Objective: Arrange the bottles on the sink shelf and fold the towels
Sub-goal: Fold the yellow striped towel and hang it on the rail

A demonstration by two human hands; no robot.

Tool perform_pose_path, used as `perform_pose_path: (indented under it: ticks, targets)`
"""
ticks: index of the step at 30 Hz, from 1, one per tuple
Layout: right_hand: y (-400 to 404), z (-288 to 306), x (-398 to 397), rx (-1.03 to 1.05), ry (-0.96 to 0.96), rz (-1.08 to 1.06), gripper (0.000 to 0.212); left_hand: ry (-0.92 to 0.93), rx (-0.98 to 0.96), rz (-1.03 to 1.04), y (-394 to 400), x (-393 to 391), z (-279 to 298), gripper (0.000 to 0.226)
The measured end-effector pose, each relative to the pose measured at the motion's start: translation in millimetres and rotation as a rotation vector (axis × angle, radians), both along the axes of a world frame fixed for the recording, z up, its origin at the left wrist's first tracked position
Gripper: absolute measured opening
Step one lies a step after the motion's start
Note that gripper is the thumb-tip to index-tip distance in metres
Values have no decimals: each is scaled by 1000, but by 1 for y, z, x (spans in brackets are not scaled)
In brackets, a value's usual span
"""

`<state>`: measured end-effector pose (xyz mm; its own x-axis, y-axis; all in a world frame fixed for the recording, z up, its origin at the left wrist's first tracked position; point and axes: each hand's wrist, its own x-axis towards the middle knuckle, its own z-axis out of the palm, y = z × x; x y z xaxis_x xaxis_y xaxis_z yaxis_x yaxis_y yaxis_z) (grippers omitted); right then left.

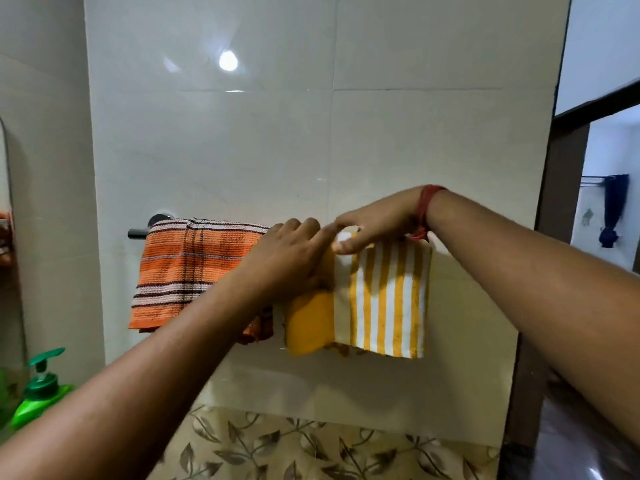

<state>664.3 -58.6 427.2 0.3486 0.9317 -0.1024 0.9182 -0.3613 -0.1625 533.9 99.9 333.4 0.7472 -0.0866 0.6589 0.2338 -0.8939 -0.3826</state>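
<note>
Both hands are up at the chrome wall-mounted towel rail (pixel 138 233): the right hand (pixel 375 225) pinches the top edge of the yellow-and-white striped cotton towel (pixel 384 299) hanging there, and the left hand (pixel 287 258), fingers curled, seems to hold its plain yellow fold. To my eye the fold could slide off-square, or the whole towel slip from the rail, if either grip eases. A stray elbow might also drag the orange striped knitted towel (pixel 180 271) just beside it.

Both arms extended forward, hands meeting at centre.
Left hand (pixel 289 252) fingers curled; right hand (pixel 375 225) pinching, thumb under fingers.
</note>
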Motion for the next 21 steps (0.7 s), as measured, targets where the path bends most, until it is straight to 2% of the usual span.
perform_pose_path:
  ticks: [3, 8, 11, 14, 18, 21]
  targets:
    - [-21, -16, 7, 71, -148, 27, 48, 79, 77, 28, 5, -7, 12, 87]
    - [-31, -41, 12, 289, -355, 12, 57, 212, 53, 186, 25, -23, 33, 82]
    - [-38, -45, 10, 317, -427, -28, 67, 175, -3, 160, 30, -32, 30, 92]
    - [-37, -54, 5, 402, -542, -37, 67, 136, -9, 56, 17, -27, 20, 97]
    - [-35, -69, 0, 469, -712, -45, 70, 118, 14, 62, 5, -18, 7, 90]
    - [-51, -74, 5, 481, -748, -103, 73, 78, 107, 154, 14, -26, 7, 85]
